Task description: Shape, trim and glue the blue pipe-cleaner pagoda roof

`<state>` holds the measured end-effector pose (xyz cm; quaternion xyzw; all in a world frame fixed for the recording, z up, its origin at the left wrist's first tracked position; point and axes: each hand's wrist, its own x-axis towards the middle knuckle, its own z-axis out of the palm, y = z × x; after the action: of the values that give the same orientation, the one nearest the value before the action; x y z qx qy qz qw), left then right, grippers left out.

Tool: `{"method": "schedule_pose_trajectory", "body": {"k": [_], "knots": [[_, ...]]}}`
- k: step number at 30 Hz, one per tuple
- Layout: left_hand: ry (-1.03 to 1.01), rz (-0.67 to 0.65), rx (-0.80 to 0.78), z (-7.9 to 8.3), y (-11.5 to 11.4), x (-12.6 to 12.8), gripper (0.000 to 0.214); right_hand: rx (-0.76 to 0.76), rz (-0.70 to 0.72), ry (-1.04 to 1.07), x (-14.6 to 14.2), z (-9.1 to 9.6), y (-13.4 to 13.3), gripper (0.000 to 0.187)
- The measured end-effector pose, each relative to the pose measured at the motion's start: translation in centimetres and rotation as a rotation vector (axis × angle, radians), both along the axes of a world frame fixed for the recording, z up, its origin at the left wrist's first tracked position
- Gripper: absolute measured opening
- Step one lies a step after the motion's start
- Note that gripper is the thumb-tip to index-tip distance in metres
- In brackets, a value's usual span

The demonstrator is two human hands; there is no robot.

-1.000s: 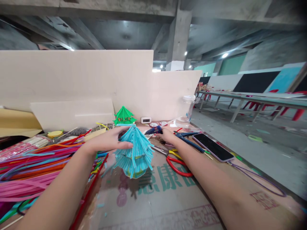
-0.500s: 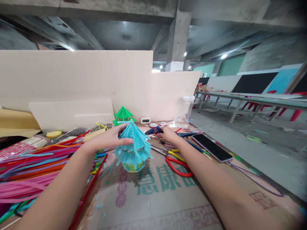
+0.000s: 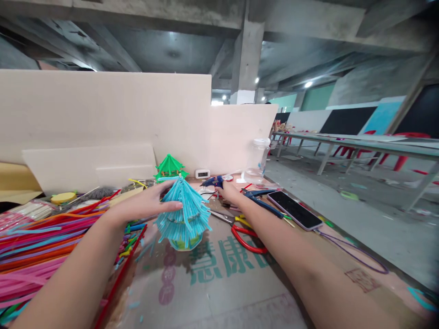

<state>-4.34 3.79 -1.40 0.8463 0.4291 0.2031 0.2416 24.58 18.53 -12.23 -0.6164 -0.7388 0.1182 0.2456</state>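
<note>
My left hand [image 3: 151, 201] is closed around the upper left side of a light-blue tiered pagoda model [image 3: 187, 212] made of fuzzy pipe cleaners. Its thumb lies across the roof strips, and the other fingers are hidden behind. The model stands upright over the cardboard, with a green and yellow base showing below. Farther back, my right hand [image 3: 229, 192] grips a dark blue glue gun [image 3: 214, 182] whose nozzle points left. Below that hand lie red-handled scissors [image 3: 247, 237]. A green pagoda-shaped piece [image 3: 169, 167] stands behind the blue one.
Bundles of coloured pipe cleaners [image 3: 41, 256] cover the left side. Pliers [image 3: 264, 203] and a phone [image 3: 295, 209] with a strap lie to the right. A small digital clock [image 3: 202, 173] and a clear plastic jar [image 3: 259, 160] stand before the pale board [image 3: 103, 109].
The glue gun, in my right hand, now shows more of its body, lifted slightly with its nozzle to the left. My left hand keeps its hold on the pagoda model. The view has shifted slightly.
</note>
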Motion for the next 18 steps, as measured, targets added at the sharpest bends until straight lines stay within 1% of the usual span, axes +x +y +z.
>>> {"method": "schedule_pose_trajectory", "body": {"k": [4, 7, 14, 18], "knots": [[0.026, 0.011, -0.003, 0.1, 0.0, 0.0, 0.074, -0.05, 0.086, 0.059, -0.4, 1.5, 0.8, 0.033], [0.028, 0.002, 0.004, 0.3, -0.2, 0.1, 0.074, -0.087, 0.151, 0.086, -1.1, 1.8, 1.0, 0.033], [0.025, -0.027, 0.035, 0.6, -0.7, 0.2, 0.066, -0.129, 0.191, 0.083, -3.4, 0.1, 1.4, 0.034], [0.0, -0.048, 0.023, 0.5, -0.7, 0.3, 0.066, -0.101, 0.175, 0.065, -4.2, -0.2, 2.1, 0.033]]}}
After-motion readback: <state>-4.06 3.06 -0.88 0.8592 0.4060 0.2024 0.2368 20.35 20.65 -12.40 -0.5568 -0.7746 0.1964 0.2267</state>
